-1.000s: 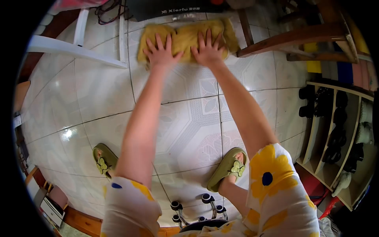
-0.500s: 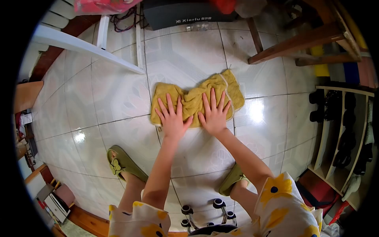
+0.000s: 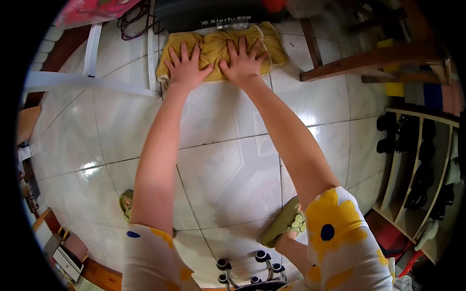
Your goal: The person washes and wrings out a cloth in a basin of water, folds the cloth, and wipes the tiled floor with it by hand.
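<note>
A yellow-brown cloth [image 3: 213,43] lies bunched and creased on the tiled floor [image 3: 223,169], close to a dark box. My left hand [image 3: 186,68] presses flat on its left part, fingers spread. On the middle to right part rests my right hand [image 3: 242,62], also flat with its fingers apart. Both arms are stretched far forward. The cloth's right end, with a pale seam, sticks out beyond my right hand.
The dark box [image 3: 213,12] and a clear bottle [image 3: 233,26] lie just beyond the cloth. White legs [image 3: 92,82] stand left, wooden legs [image 3: 359,60] right. A shoe rack [image 3: 412,169] is at the right. Green slippers [image 3: 286,223] and chair casters [image 3: 262,256] are below.
Half a second ago both hands and the cloth were nearer my feet. They have slid forward over the floor to the box, both hands staying flat on the cloth.
</note>
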A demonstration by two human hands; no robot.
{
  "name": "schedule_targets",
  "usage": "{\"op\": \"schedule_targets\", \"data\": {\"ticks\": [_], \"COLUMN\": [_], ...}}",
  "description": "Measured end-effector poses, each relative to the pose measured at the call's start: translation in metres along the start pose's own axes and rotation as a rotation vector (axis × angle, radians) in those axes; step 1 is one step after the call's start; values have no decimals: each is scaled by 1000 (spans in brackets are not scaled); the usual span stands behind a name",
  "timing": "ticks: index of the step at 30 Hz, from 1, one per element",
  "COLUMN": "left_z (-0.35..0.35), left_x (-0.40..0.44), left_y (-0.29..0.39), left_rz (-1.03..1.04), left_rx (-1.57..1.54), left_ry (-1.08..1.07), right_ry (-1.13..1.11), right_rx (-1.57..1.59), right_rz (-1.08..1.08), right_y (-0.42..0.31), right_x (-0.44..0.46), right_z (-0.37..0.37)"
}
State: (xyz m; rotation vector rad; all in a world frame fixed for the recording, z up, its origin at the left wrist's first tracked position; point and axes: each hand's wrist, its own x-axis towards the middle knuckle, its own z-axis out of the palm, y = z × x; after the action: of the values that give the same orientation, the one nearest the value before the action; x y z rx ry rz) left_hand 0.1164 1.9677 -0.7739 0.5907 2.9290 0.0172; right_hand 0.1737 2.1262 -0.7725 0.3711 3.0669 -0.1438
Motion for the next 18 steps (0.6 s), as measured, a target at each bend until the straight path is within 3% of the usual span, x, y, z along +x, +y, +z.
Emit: {"op": "schedule_targets", "data": {"ticks": [10,18], "left_z": [-4,14], "left_x": [-5,-136], "left_y": [9,25], "left_rz": [-81,19], "left_rx": [-64,-188], "left_ry": [-76,57], "right_ry": [-232,-180], "right_rx": [-6,4], "right_rz": [45,-56], "right_y": [3,8], "right_x": [13,-113], "right_z": [-15,-2]}}
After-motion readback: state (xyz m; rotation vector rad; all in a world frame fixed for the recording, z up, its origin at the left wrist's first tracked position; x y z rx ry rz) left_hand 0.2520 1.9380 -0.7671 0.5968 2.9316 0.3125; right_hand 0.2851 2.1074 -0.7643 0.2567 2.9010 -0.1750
